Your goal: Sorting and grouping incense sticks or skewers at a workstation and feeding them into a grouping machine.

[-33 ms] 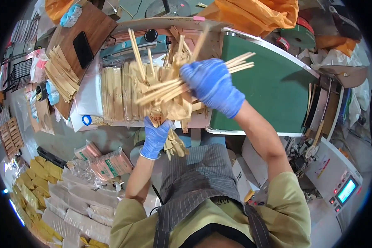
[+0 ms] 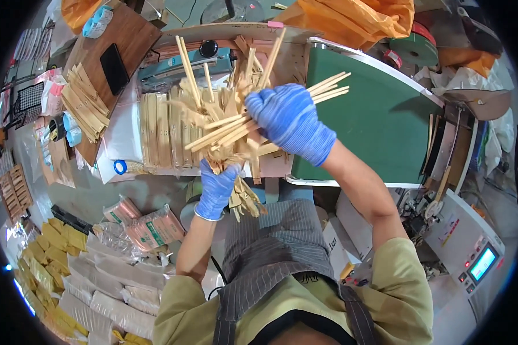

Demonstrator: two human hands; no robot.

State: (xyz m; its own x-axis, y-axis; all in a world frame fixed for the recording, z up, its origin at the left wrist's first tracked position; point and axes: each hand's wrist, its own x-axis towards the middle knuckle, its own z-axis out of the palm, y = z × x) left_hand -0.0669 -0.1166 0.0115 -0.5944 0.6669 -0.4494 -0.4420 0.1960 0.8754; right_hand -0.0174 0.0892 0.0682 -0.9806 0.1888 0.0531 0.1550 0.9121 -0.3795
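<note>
My right hand (image 2: 292, 122), in a blue glove, is closed round a bundle of wooden chopsticks (image 2: 220, 135). They stick out on both sides of the fist, over the work table and the green belt. Below it my left hand (image 2: 216, 188), gloved in blue too, grips a crumpled bunch of brown paper sleeves (image 2: 246, 198), which hang past its fingers. More loose sticks (image 2: 188, 69) stand up at angles beyond the hands, among torn-looking paper blurred by motion. The left fingertips are partly hidden by the paper.
A green conveyor belt (image 2: 365, 123) lies to the right. Packed rows of paper-sleeved chopsticks (image 2: 155, 129) are at the left, beside a wooden board (image 2: 133, 26) with a black phone (image 2: 115, 69). Plastic-wrapped packs (image 2: 155, 227) sit low left; a control panel (image 2: 482, 265) stands low right.
My right hand has shifted slightly left with the chopsticks. The paper sleeves under my left hand have swung a little to the right.
</note>
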